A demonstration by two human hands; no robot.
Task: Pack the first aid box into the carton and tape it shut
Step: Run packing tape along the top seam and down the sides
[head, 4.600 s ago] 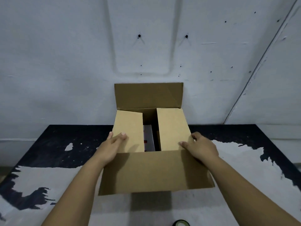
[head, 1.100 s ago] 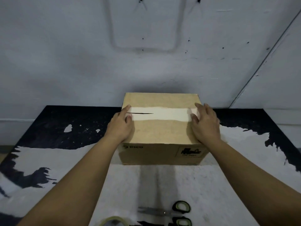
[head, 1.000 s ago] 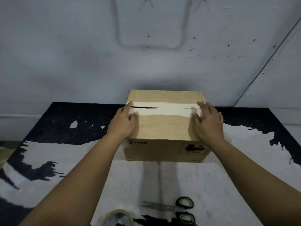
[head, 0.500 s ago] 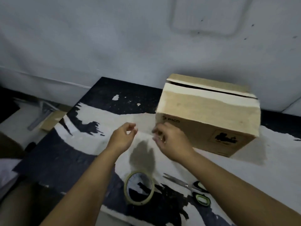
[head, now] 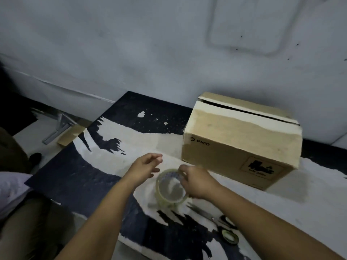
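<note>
Two hands meet over the worn black-and-pale table (head: 62,177), and the work reads from left to right. Furthest left, off the table edge, lie a metal bracket and a scrap of cardboard on the floor (head: 28,137), well clear of the job. The left hand (head: 144,168) hovers just beside the tape roll (head: 170,186), its fingers loosely apart and holding nothing. The right hand (head: 197,182) is closed on the roll's far rim, lifting or tilting it off the table; motion blur hides exactly how the fingers wrap it. A clear tape roll should be light and stiff, a hard ring with a slick outer face, so it is best held through the core or pinched across the rim, leaving the free end reachable for the other hand. That loose end will probably be hard to find on transparent film. Just to the right and nearer, the scissors (head: 223,228) lie flat on the table, close under the right forearm and easy to knock. Further right stands the carton (head: 242,145), flaps folded down but with a dark gap open along the top seam, so it is not yet taped; the first aid box is presumably inside, out of sight. Nothing lies between the roll and the carton.
</note>
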